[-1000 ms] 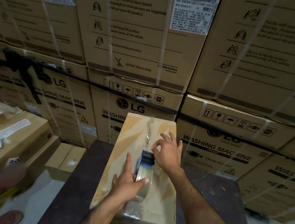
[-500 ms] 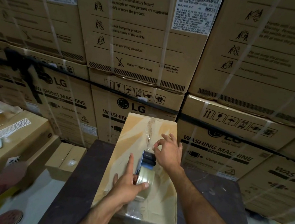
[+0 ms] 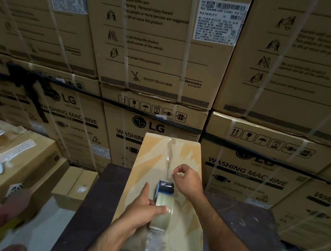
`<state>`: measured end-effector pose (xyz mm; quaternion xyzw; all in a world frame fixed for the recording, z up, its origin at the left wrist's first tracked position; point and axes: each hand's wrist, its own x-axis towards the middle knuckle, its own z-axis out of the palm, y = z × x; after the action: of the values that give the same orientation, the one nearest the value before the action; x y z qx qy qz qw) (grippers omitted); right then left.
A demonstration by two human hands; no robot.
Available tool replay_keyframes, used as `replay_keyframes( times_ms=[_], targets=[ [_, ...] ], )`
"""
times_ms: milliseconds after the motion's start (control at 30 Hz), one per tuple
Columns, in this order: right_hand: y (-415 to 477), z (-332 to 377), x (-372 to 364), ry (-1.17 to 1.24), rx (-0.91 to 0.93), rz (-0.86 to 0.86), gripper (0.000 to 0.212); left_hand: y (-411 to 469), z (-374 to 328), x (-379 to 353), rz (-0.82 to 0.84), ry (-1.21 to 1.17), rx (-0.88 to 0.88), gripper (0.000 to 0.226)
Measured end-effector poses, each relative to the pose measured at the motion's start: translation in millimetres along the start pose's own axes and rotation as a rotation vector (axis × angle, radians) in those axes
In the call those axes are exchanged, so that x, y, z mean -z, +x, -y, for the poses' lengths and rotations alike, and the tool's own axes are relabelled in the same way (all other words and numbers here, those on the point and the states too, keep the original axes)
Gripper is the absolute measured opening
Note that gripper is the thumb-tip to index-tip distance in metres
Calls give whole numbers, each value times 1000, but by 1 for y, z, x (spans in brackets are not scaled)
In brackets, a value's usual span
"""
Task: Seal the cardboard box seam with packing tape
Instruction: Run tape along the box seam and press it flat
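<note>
A long cardboard box [image 3: 148, 165] lies lengthwise on a dark table [image 3: 93, 211], its middle seam [image 3: 171, 147] running away from me. Clear tape [image 3: 153, 245] covers the near end of the seam. My left hand [image 3: 144, 209] grips the tape roll of a dispenser [image 3: 162, 208] with a blue-black head, resting on the seam at mid-box. Just beyond the dispenser head, my right hand [image 3: 187, 180] has its fingers curled, with thumb and fingertips pinched at the clear tape end over the seam.
Stacked washing machine cartons [image 3: 161, 46] form a wall right behind the table. Smaller boxes [image 3: 6, 164] sit to the left, with another person's hand [image 3: 10, 207] and shoe at the lower left. Grey floor shows either side of the table.
My right hand's fingers have gone from spread flat on the box to curled and pinched over the seam. The left hand and dispenser have stayed about where they were.
</note>
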<state>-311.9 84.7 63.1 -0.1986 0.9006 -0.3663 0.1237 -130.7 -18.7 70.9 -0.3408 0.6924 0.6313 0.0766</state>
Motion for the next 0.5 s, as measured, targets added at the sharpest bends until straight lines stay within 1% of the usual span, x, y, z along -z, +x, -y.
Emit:
replay_keyframes(
  times_ms=[67, 133, 167, 267, 333, 367, 433, 467, 500],
  targets=[
    [3, -2, -3, -15, 27, 3, 6, 13, -1, 3, -34, 57, 23, 139],
    [7, -5, -5, -73, 82, -18, 11, 27, -2, 6, -71, 131, 40, 150],
    [8, -7, -6, -107, 117, -40, 15, 30, -7, 9, -86, 179, 39, 151],
    [11, -15, -10, -163, 189, -81, 14, 33, -22, 16, -140, 332, -55, 141],
    [11, -20, -12, -169, 212, -93, 15, 35, -33, 23, -114, 368, -113, 133],
    [11, -21, -13, -163, 212, -100, 15, 41, -37, 26, -109, 340, -145, 125],
    [11, -24, -15, -156, 219, -120, 15, 56, -45, 30, -173, 323, -225, 92],
    [11, -25, -17, -154, 229, -130, 15, 65, -48, 31, -226, 387, -267, 75],
    [11, -26, -18, -148, 239, -141, 15, 73, -51, 32, -274, 484, -313, 64]
  ],
)
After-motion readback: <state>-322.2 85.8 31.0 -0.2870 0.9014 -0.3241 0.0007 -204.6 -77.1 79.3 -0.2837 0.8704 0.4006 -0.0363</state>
